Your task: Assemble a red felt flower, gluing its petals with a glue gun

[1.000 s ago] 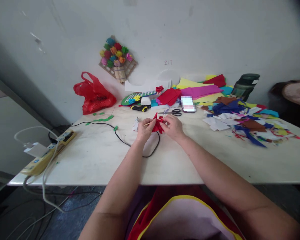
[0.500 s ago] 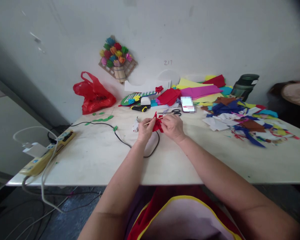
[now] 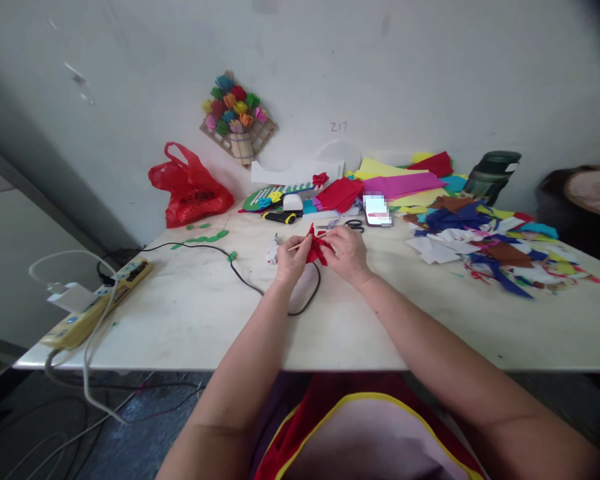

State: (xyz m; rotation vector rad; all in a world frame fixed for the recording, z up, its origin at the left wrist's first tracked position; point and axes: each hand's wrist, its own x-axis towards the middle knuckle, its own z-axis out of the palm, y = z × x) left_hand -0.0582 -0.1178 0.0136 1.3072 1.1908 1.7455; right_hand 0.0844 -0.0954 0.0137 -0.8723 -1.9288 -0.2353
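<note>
My left hand [image 3: 291, 261] is closed, its fingertips pinching folded red paper [image 3: 319, 249] with several pointed petals. A thin wooden stick [image 3: 295, 247] runs through that hand and across the top of the paper to my right hand [image 3: 349, 255]. The right fingers are closed on the stick's far end and against the red paper's edge; their tips are partly hidden. Just left of the left hand lies a white object [image 3: 272, 251] resembling a small glue gun. Scissors with black handles [image 3: 355, 227] rest behind the right hand.
A black cord [image 3: 245, 283] loops under the hands. Paper scraps [image 3: 485, 240], a dark bottle [image 3: 493, 175] and a phone [image 3: 377, 209] are to the right. A yellow-black cutter [image 3: 280, 217], red bag [image 3: 193, 190], green paper leaves [image 3: 207, 237] and power strip [image 3: 75, 327] are left.
The whole view shifts slightly. My right fingers move a little at the red paper, and its right side spreads slightly. Both hands keep their hold.
</note>
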